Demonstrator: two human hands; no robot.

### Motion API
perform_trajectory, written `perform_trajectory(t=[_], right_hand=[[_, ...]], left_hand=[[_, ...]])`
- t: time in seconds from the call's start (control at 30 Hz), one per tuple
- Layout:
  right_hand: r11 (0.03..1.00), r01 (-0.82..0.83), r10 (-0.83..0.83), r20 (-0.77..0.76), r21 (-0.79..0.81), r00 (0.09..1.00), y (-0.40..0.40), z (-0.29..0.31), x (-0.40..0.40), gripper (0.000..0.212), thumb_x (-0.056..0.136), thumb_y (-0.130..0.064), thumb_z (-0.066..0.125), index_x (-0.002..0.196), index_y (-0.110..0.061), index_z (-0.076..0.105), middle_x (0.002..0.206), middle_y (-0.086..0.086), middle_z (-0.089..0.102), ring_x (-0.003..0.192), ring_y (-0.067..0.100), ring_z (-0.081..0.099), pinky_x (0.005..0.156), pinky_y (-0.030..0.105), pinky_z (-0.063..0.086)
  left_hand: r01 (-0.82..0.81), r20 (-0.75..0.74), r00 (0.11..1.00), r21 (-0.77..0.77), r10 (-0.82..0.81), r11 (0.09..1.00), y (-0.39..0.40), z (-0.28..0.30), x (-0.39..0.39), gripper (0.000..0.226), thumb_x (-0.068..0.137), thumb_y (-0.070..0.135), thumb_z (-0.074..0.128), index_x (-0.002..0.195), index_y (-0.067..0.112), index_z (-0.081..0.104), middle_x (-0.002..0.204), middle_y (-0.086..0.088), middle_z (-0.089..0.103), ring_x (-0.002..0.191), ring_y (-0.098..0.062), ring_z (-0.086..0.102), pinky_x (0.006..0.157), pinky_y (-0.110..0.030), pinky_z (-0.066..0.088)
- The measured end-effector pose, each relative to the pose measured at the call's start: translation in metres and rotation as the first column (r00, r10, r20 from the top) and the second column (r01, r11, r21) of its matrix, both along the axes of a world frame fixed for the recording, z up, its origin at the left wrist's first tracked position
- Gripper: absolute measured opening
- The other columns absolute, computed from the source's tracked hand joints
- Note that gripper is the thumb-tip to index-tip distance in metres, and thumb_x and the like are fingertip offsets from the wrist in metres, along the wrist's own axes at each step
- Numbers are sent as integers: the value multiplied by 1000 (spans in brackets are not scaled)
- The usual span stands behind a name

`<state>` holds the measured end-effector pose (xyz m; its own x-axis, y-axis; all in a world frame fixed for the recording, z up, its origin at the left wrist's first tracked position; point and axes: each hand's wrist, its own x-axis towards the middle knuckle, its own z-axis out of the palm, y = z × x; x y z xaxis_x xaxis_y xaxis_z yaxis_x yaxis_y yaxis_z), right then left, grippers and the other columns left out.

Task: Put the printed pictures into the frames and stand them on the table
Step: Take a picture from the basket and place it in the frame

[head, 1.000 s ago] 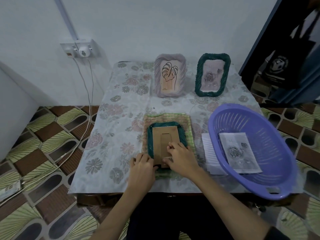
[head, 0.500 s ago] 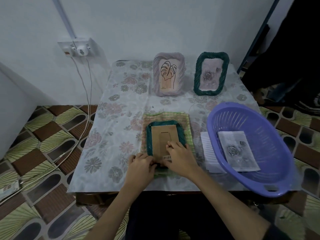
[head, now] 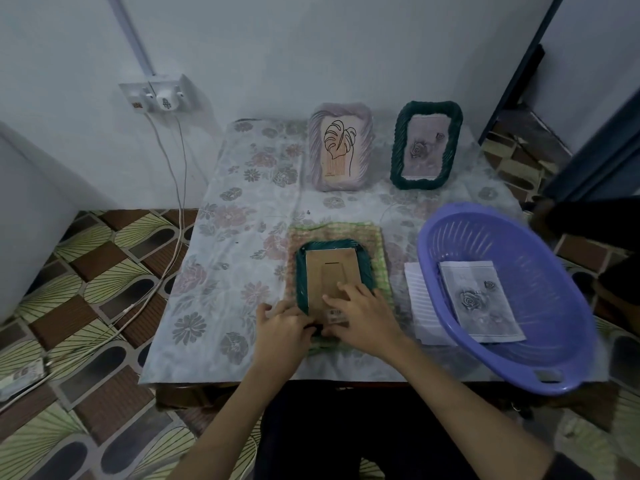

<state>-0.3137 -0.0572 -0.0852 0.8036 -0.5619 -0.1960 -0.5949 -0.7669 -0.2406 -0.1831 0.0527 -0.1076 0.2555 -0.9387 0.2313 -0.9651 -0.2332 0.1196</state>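
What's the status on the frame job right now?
Left hand grips the near edge of the face-down dark green woven frame. Right hand presses flat on its brown cardboard backing. Nothing in the way.

Table [head: 221,271]: frames, mat, basket, paper.

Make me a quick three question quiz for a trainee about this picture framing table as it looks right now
1. True or false: two frames stand upright at the back of the table.
2. Where does the loose rose print lie? A in the purple basket; B on the floor; C in a hand.
3. Fill in: the green frame under the right hand and left hand lies face ____.

Key: 1 true; 2 A; 3 down.
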Motion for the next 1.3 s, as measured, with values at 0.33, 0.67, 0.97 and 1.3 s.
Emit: perform_trajectory(t=[0.33, 0.67, 0.97, 1.3], right_hand=[[994, 75, -92, 229, 82, 969, 13, -10, -7, 63, 84, -59, 34, 125, -19, 60, 138, 13, 51, 116, 33, 56, 93, 48, 42], [995, 75, -84, 138, 69, 987, 8, -9, -6, 52, 84, -51, 58, 130, -27, 54, 147, 2, 40, 130, 24, 41, 106, 39, 26], [993, 93, -98, 80, 70, 992, 6, -5, -3, 53, 83, -54, 57, 130, -31, 53, 150, -4, 35, 131, 19, 36, 107, 36, 24], [994, 85, -88, 45, 68, 995, 5, -1, -2, 52, 84, -57, 55, 130, -33, 54, 150, -6, 34, 131, 19, 34, 106, 37, 25]], left_hand=[[71, -154, 985, -76, -82, 995, 0, -7, 14, 2, 55, 26, 70, 57, 27, 69, 62, 14, 63, 76, -8, 49, 65, -28, 32], [144, -138, 983, 171, -122, 975, -6, 2, 14, 10, 70, 29, 63, 77, 24, 66, 79, 6, 60, 78, -22, 60, 63, -30, 30], [128, -128, 985, 111, -114, 985, -5, 2, 10, 11, 59, 28, 63, 65, 19, 64, 69, 5, 62, 70, -19, 62, 58, -30, 47], [-134, -411, 892, 153, 187, 979, -8, 3, -4, 46, 84, 24, 59, 129, 27, 49, 112, 7, 59, 112, -20, 46, 88, -34, 31]])
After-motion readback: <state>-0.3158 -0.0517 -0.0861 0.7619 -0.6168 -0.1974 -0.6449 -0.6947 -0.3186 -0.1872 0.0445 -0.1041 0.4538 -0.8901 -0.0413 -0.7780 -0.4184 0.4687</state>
